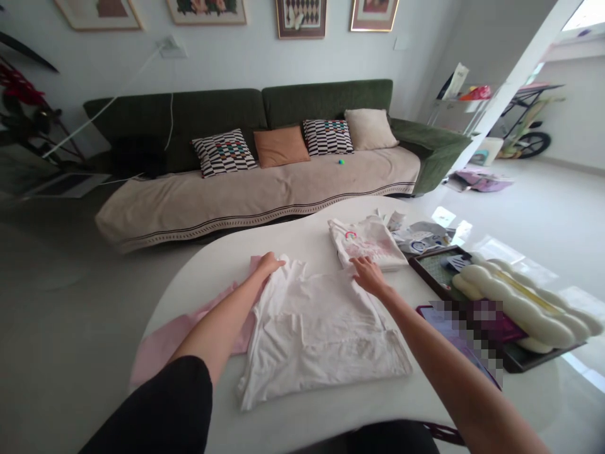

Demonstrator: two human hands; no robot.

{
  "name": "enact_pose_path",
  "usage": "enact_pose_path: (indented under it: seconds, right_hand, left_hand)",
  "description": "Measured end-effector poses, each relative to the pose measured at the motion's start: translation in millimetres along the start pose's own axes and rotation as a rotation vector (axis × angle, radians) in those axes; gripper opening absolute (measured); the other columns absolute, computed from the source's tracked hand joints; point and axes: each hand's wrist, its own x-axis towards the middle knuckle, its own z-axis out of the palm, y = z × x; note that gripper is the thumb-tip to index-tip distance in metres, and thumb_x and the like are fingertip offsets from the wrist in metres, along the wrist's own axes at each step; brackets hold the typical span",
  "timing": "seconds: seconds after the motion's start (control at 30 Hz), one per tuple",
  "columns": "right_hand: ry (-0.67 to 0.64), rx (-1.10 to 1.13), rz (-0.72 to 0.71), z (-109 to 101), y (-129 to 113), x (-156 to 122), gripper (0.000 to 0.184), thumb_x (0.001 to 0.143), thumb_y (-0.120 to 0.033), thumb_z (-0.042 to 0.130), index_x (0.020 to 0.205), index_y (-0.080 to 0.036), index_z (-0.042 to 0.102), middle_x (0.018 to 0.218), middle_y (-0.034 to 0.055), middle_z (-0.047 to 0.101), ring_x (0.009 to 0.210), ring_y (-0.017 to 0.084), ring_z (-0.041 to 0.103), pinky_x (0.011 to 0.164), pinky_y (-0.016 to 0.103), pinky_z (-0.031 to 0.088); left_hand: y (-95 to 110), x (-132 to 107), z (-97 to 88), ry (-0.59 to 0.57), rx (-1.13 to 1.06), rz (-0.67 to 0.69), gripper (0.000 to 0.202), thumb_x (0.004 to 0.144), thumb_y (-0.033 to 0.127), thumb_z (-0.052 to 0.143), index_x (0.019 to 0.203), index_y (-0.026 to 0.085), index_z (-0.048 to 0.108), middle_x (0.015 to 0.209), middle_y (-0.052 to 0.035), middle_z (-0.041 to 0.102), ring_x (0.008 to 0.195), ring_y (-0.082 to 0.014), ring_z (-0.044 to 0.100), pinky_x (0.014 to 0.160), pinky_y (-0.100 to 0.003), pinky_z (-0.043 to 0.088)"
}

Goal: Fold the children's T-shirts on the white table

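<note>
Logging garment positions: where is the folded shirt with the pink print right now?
In the head view, the folded printed shirt lies on the white table, just beyond the right hand and the white garment.

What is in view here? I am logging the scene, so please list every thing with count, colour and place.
white garment: 1, white, spread flat mid-table
pink garment: 1, pink, under the white garment's left edge
folded printed shirt: 1, white with pink print, far side of the table
table: 1, white, rounded, foreground
tray: 1, dark, right of the table
wavy object: 1, cream, on the tray
sofa: 1, dark green with beige cover, by the wall
cushions: 4, two chequered, one orange, one cream, on the sofa
small ball: 1, green, on the sofa seat
framed pictures: 4, on the wall
left hand: 1, on the white garment's far left corner
right hand: 1, flat on its far right edge
</note>
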Motion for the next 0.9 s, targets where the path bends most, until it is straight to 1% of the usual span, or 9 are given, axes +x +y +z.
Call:
enact_pose_path:
  seconds: [0.1,0.23,0.33,0.4,0.47,0.57,0.7,0.8,0.9]
  right_hand:
    - [-0.009,0.002,0.032,4,5,6,0.027,0.071,-0.007,0.046,0.095,-0.014,0.059,0.092,0.0123,0.062,0.095,0.026,0.050,0.077,0.036,0.039]
    - [-0.007,0.024,0.036,-11,16,-1,0.021,0.073,-0.010,0.042,0.084,-0.016,0.059,0.084,0.0089,0.060,0.087,0.022,0.050,0.074,0.032,0.039]
    - [0.071,0.113,-0.074,-25,23,-23,0.019,0.074,-0.012,0.041,0.084,-0.018,0.057,0.084,0.0073,0.058,0.087,0.020,0.050,0.075,0.030,0.040]
    - [0.110,0.168,-0.173,-27,26,-46,0.019,0.074,-0.012,0.041,0.085,-0.018,0.055,0.085,0.0068,0.058,0.089,0.020,0.050,0.077,0.031,0.041]
    - [0.078,0.178,-0.256,-22,27,-71,0.022,0.073,-0.009,0.040,0.086,-0.018,0.055,0.087,0.0072,0.059,0.091,0.020,0.051,0.079,0.032,0.042]
    - [-0.014,0.157,-0.349,-2,28,-100,0.028,0.071,-0.005,0.037,0.087,-0.017,0.057,0.096,0.0094,0.061,0.097,0.020,0.053,0.083,0.034,0.043]
    - [-0.035,0.123,-0.330,19,32,-113,0.042,0.074,-0.003,0.032,0.106,-0.015,0.055,0.112,0.0114,0.059,0.109,0.021,0.051,0.091,0.039,0.041]
    - [-0.028,0.082,-0.303,20,37,-113,0.050,0.074,-0.001,0.032,0.119,-0.013,0.049,0.122,0.0126,0.054,0.117,0.020,0.046,0.097,0.040,0.036]
    - [-0.089,0.052,-0.305,11,38,-115,0.057,0.071,0.001,0.034,0.122,-0.019,0.050,0.126,0.0079,0.051,0.123,0.019,0.038,0.101,0.042,0.032]
  left_hand:
    - [7,0,-5.7,-0.102,-0.091,-0.020,0.025,0.064,0.020,0.062,0.085,0.007,0.061,0.083,-0.0125,0.066,0.076,-0.0225,0.062,0.062,-0.027,0.045]
    - [17,-15,-38.1,-0.223,-0.249,0.051,0.021,0.069,0.017,0.056,0.087,0.011,0.063,0.077,-0.0051,0.066,0.073,-0.0152,0.061,0.065,-0.023,0.046]
    - [10,-48,-64.5,-0.409,-0.403,0.237,0.025,0.068,0.019,0.056,0.091,0.014,0.064,0.082,-0.0034,0.065,0.076,-0.0143,0.060,0.071,-0.024,0.045]
    - [-5,-81,-68.1,-0.488,-0.384,0.373,0.029,0.068,0.020,0.056,0.095,0.015,0.064,0.087,-0.0034,0.064,0.081,-0.0159,0.058,0.075,-0.026,0.044]
    - [-26,-115,-56.1,-0.483,-0.240,0.487,0.036,0.067,0.016,0.055,0.102,0.017,0.063,0.089,-0.0025,0.063,0.083,-0.0163,0.056,0.078,-0.026,0.043]
    - [-58,-156,-19.7,-0.436,0.005,0.663,0.049,0.067,0.006,0.047,0.113,0.021,0.057,0.089,-0.0022,0.060,0.083,-0.0153,0.054,0.078,-0.026,0.042]
    - [-85,-175,18.9,-0.339,0.276,0.833,0.051,0.074,0.009,0.047,0.121,0.028,0.051,0.103,-0.0059,0.055,0.096,-0.0195,0.051,0.086,-0.033,0.040]
    - [-96,-177,23.6,-0.298,0.335,0.922,0.048,0.079,0.014,0.047,0.123,0.032,0.048,0.126,-0.0058,0.045,0.116,-0.0234,0.040,0.098,-0.039,0.032]
    - [-104,-182,15.3,-0.324,0.357,0.950,0.048,0.079,0.015,0.046,0.123,0.035,0.048,0.138,-0.0029,0.035,0.126,-0.0250,0.029,0.103,-0.043,0.024]
